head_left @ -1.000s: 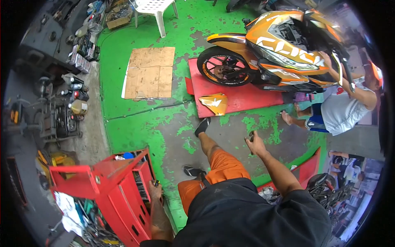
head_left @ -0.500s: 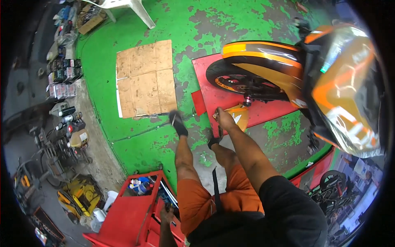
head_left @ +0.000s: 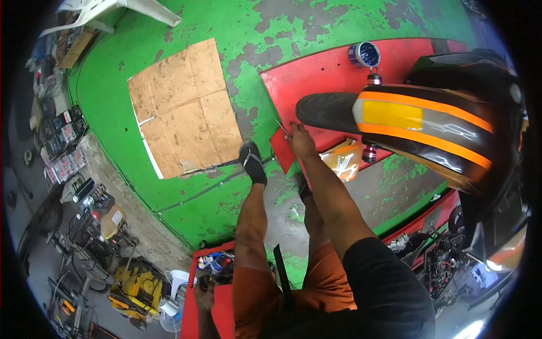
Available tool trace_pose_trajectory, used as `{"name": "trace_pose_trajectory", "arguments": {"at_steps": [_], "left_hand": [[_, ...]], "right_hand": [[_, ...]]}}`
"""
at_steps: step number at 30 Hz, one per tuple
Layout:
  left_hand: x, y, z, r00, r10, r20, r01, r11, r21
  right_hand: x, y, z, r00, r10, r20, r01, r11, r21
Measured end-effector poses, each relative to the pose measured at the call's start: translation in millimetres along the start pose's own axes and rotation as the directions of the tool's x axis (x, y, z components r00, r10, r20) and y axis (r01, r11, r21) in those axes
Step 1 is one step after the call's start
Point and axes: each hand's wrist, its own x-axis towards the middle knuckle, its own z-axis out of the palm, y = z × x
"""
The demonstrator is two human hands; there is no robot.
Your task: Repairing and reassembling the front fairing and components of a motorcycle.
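Observation:
My right hand [head_left: 300,139] grips a thin metal tool, whose tip points up-left beside the red platform [head_left: 282,85]. My left hand [head_left: 204,292] is low at the red tool cart [head_left: 217,313], closed around a small dark tool. On the platform stands an orange-and-black motorcycle, its front tyre [head_left: 319,107] and striped fender [head_left: 423,121] just right of my right hand. A loose orange body panel [head_left: 344,161] lies below the tyre, partly behind my forearm. A round blue container [head_left: 364,54] with dark contents sits on the platform beyond the tyre.
A cardboard sheet [head_left: 186,101] lies on the green floor by my foot. A white plastic chair [head_left: 135,8] stands at upper left. Packaged goods [head_left: 62,133], bottles [head_left: 96,198] and a yellow machine [head_left: 135,288] line the left side. More motorcycle parts [head_left: 440,265] are at lower right.
I have stepped toward the platform and the front wheel. My right hand has moved up beside the tyre. The co-worker seen at the right earlier is out of sight.

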Motion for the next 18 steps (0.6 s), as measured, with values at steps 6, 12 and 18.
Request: {"name": "trace_pose_trajectory", "arguments": {"at_steps": [6, 12, 18], "left_hand": [[18, 104, 105, 0.896, 0.306, 0.32, -0.343, 0.937, 0.063], [-81, 268, 190, 0.725, 0.419, 0.547, -0.443, 0.891, -0.096], [-269, 361, 356, 0.077, 0.33, 0.941, -0.236, 0.923, -0.304]], "right_hand": [[-163, 78, -75, 0.979, -0.06, 0.196, 0.089, 0.986, -0.143], [-287, -149, -272, 0.98, 0.074, 0.185, -0.128, 0.945, 0.301], [-376, -184, -510, 0.833, -0.008, -0.553, 0.166, 0.957, 0.237]]}}
